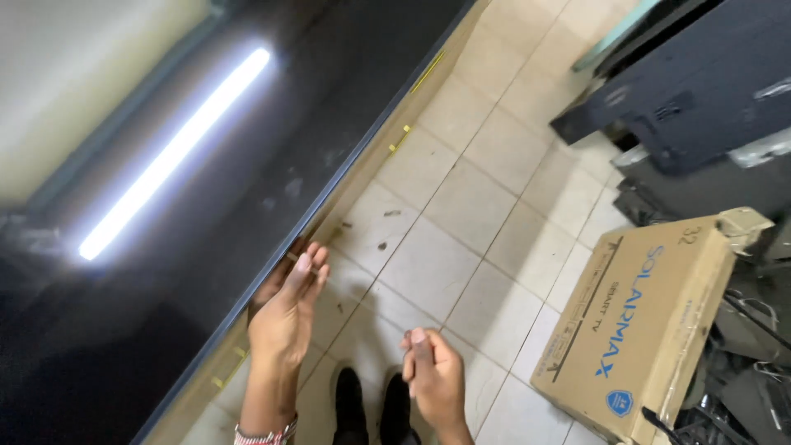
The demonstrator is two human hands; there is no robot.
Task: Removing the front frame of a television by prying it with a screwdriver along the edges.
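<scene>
A large black glossy screen panel point(206, 206) fills the left of the head view and mirrors a long ceiling tube light. My left hand point(288, 309) reaches to its lower edge, fingers curled against and under the rim by the wooden bench edge point(375, 156). My right hand point(432, 375) hovers lower right of it, over the floor, fingers closed in a loose fist with the thumb up. Nothing shows inside that fist. A beaded bracelet point(264, 433) circles my left wrist.
A brown cardboard television box point(638, 325) lies on the tiled floor point(470, 214) at the right. Dark television backs point(700, 91) and loose parts with cables point(741, 371) pile up along the right side. My black shoes point(371, 408) stand below.
</scene>
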